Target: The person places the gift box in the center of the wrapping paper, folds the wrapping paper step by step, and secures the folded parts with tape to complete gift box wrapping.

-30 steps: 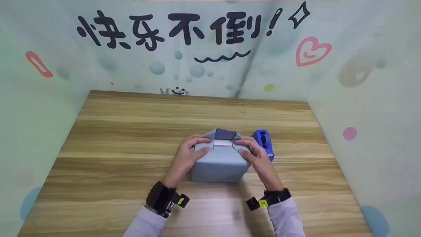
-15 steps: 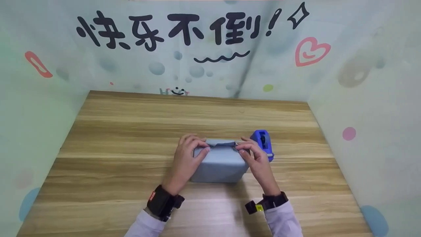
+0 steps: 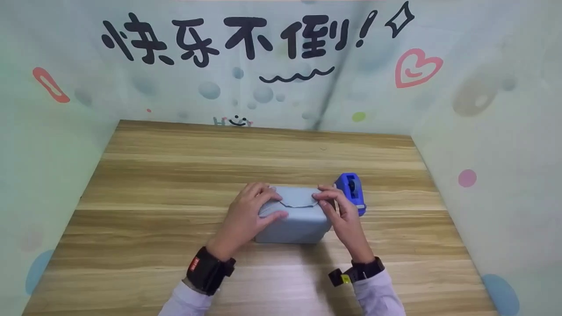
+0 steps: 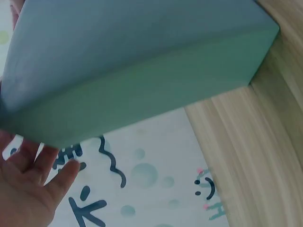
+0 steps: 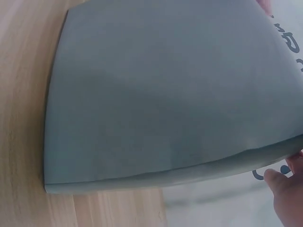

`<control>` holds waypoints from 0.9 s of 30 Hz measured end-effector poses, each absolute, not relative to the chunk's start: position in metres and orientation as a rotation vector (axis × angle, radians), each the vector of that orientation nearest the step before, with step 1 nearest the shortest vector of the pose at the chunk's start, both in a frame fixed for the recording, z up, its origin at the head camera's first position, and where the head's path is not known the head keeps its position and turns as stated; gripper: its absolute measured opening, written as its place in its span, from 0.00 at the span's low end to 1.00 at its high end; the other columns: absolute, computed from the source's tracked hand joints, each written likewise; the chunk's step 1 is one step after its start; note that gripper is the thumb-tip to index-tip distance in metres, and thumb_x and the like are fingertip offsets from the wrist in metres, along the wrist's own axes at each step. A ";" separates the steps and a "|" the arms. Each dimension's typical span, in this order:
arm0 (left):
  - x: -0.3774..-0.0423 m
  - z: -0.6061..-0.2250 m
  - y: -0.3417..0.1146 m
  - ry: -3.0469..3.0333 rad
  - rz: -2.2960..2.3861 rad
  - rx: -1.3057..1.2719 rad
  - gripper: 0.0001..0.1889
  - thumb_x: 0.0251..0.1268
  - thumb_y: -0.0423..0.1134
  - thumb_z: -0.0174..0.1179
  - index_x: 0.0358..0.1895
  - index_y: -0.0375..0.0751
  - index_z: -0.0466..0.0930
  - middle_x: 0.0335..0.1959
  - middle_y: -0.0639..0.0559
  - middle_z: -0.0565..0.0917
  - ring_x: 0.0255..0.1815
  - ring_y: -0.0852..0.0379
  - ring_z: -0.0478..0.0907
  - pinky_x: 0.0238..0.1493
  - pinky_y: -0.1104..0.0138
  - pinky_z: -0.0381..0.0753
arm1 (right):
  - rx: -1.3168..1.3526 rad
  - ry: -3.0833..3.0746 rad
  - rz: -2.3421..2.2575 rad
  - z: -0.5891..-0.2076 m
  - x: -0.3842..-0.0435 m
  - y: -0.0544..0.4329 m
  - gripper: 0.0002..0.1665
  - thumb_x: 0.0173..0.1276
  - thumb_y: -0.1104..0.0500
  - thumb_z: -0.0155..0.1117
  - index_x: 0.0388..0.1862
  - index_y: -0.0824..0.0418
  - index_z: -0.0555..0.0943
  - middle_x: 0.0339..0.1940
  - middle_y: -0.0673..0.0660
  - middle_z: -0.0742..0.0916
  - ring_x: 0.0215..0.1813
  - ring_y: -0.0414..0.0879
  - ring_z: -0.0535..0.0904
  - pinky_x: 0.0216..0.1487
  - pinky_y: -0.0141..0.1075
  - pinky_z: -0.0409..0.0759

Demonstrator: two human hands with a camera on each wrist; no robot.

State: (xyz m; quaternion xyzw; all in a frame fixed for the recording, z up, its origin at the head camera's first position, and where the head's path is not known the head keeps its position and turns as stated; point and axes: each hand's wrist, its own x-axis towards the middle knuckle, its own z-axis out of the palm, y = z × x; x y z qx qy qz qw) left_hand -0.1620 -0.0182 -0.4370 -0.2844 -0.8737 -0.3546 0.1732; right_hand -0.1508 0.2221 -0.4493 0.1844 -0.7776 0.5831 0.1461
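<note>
A box wrapped in grey-blue paper point(image 3: 292, 228) stands on the wooden table, its folded paper flap point(image 3: 298, 196) lying down over the top. My left hand point(image 3: 248, 215) rests at the left end of the top, fingers on the paper by the flap and thumb stretched along the front edge. At the flap's right corner, my right hand point(image 3: 344, 213) pinches the paper between thumb and forefinger. The wrapped box point(image 4: 142, 80) fills much of the left wrist view, with left fingers point(image 4: 64, 182) by its edge. In the right wrist view the right thumb point(image 5: 277, 182) shows beyond the box.
A blue tape dispenser point(image 3: 352, 193) stands just behind and right of the box, close to the right hand. The wooden table point(image 3: 167, 175) ends at a printed backdrop point(image 3: 281, 105), which also rises along both sides.
The paper flap, raised with a pale strip showing, has been folded down toward the front over the top. My left hand has shifted slightly and its thumb has spread along the front edge.
</note>
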 end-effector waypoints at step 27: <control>-0.145 -0.446 -0.019 -2.494 -0.811 -0.855 0.18 0.58 0.55 0.57 0.49 0.50 0.78 0.55 0.44 0.73 0.65 0.46 0.65 0.65 0.56 0.67 | -0.252 -2.374 1.324 -0.474 -0.151 0.272 0.16 0.60 0.68 0.61 0.49 0.70 0.79 0.50 0.66 0.78 0.51 0.54 0.74 0.51 0.35 0.74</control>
